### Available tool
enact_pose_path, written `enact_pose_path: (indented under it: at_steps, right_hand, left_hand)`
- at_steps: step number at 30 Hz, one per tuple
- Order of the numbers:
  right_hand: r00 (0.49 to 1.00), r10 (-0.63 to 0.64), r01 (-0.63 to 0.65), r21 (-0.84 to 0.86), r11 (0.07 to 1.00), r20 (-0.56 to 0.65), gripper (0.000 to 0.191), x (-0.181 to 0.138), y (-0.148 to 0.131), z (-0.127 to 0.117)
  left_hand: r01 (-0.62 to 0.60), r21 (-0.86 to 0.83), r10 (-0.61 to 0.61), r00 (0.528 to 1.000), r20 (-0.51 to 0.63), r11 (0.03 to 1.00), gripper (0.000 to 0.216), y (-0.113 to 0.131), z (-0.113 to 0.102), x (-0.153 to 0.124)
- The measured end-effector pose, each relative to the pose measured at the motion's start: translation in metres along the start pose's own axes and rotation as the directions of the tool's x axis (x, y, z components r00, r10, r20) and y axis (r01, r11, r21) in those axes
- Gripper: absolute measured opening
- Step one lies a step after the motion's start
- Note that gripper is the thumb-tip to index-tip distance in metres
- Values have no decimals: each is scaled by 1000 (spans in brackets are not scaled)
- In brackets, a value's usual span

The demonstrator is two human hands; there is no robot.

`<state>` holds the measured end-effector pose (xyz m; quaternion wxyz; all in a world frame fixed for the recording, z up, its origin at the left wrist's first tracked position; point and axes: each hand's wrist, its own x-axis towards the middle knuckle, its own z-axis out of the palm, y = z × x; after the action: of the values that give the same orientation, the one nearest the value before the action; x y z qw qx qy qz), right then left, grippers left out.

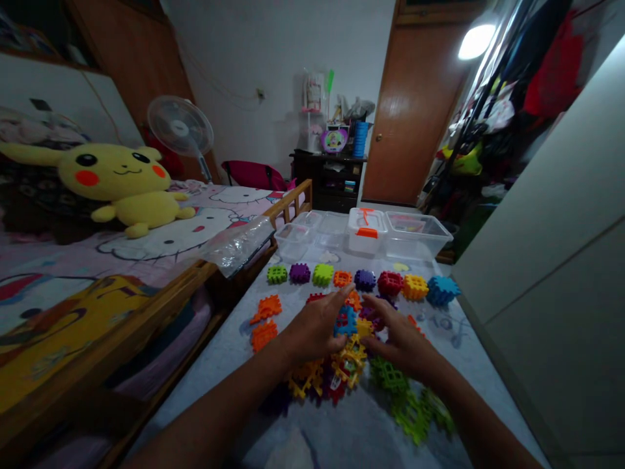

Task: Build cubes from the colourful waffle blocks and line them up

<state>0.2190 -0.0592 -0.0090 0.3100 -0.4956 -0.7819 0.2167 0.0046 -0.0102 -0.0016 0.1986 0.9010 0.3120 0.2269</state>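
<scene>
My left hand (316, 327) is over the middle of the table, thumb and fingers apart. A blue square toothed building piece (346, 320) shows beside its thumb and index finger; whether they touch it I cannot tell. Facing it from the right is my right hand (403, 335), its fingers spread and bent, with nothing visible in them. Between the hands lies a yellow piece (364, 327), with an orange piece (353, 300) behind it. Nearer to me are more yellow pieces (349, 362) in a heap and several green pieces (411, 413). Orange pieces (264, 336) lie left of my left hand.
A row of toothed cubes runs across the table, from a green cube (277, 274) to a blue cube (443, 290). Behind stand clear plastic boxes (417, 244) and a white-lidded box with orange clips (366, 240). A wooden bed rail (161, 306) borders the left.
</scene>
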Motion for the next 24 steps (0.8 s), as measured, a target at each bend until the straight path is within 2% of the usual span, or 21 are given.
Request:
enact_pose_path:
  at_steps: [2,6,11,17,24]
  right_hand:
    - [999,-9,7,33,999,47,61,4,-6,9]
    - [997,-14,16,-18,1000,77,42,6,-3,22]
    - [999,-42,44,-84,996,24,59,2,8,31]
    - [995,-50,59,-108,992,87,57,3,5,30]
    - [997,-77,80,-128,988,30,56,5,-3,35]
  left_hand:
    - [-3,-10,3,999,34,1000,97,1,4,0]
    - [31,-40,-28,997,75,999,103,4,4,-4]
    - [35,-79,-29,997,73,996,107,3,1,-8]
    - [39,-147,-32,998,52,988,108,-2,1,-12]
    - [75,-237,-70,997,27,969,103,-1,-1,-15]
